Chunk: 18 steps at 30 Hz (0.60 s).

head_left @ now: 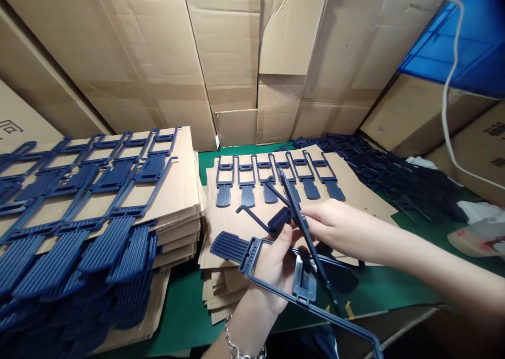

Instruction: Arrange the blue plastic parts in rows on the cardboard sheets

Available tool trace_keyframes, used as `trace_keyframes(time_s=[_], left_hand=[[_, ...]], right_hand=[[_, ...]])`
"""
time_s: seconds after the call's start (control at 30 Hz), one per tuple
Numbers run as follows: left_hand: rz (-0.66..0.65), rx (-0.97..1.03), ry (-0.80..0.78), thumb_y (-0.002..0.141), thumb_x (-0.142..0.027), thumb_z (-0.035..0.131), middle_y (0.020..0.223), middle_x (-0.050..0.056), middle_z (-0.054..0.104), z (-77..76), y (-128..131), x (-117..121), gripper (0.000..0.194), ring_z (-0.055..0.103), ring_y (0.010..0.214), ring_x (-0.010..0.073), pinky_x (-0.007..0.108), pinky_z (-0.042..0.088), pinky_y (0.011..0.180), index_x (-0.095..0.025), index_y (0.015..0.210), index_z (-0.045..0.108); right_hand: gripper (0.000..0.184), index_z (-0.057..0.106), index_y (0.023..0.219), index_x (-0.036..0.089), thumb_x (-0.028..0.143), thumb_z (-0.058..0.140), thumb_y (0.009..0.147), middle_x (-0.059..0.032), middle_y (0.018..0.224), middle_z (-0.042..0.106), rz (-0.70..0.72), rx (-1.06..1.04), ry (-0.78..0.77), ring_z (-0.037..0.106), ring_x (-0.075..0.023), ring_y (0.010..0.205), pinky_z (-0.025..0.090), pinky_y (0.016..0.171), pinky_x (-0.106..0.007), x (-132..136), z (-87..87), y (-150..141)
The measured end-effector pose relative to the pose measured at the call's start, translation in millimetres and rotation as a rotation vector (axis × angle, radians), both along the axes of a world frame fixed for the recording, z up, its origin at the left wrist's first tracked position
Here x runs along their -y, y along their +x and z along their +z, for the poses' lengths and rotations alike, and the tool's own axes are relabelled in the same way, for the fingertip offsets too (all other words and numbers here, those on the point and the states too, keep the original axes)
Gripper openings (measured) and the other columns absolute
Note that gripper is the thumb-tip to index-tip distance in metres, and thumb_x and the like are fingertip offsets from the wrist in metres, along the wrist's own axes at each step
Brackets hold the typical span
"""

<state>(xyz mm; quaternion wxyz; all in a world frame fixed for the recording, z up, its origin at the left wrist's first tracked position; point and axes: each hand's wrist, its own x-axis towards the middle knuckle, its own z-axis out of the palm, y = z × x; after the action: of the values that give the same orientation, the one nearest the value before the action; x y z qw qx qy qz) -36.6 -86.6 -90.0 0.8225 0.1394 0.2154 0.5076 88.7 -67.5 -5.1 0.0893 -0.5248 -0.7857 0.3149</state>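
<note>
My left hand (pixel 276 267) comes up from the bottom with a bracelet on its wrist, its fingers closed round a dark blue plastic frame part (pixel 246 256) that has a ribbed tab at its left end. My right hand (pixel 335 227) reaches in from the right and pinches a second thin blue plastic piece (pixel 294 204), holding it slanted across the first one. Both hands work above a cardboard sheet (pixel 366 198) that carries a row of several assembled blue parts (pixel 276 177).
At the left stands a taller stack of cardboard sheets (pixel 177 191) loaded with the same blue parts. A loose heap of dark blue frames (pixel 394 175) lies at the right on the green table (pixel 185 311). Cardboard boxes (pixel 232 59) wall the back; a white cable (pixel 447 117) hangs at the right.
</note>
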Motion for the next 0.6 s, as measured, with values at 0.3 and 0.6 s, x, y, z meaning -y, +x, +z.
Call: trace_keyframes(time_s=[0.3,0.6], left_hand=[[-0.258,-0.080,0.231,0.067,-0.032,0.072,0.068,0.005,0.057,0.5,-8,-6,0.025,0.053,0.059,0.0095,0.016,0.040,0.049,-0.010,0.077,0.063],[-0.091,-0.097,0.015,0.060,-0.017,0.076,0.048,-0.007,0.028,10.2,-21,-10,0.026,0.030,0.041,0.0011,0.012,0.033,0.044,-0.012,0.071,0.053]], right_hand=[[0.040,0.059,0.054,0.017,0.046,0.046,0.079,-0.0014,0.058,0.057,-0.080,0.153,-0.107,0.050,-0.0122,0.054,0.034,0.050,-0.022,-7,12.3,3],[0.060,0.057,0.094,0.014,0.067,0.033,0.080,-0.0072,0.078,0.056,-0.628,0.280,0.019,0.053,-0.0153,0.070,0.039,0.065,-0.024,-80,-16.4,176]])
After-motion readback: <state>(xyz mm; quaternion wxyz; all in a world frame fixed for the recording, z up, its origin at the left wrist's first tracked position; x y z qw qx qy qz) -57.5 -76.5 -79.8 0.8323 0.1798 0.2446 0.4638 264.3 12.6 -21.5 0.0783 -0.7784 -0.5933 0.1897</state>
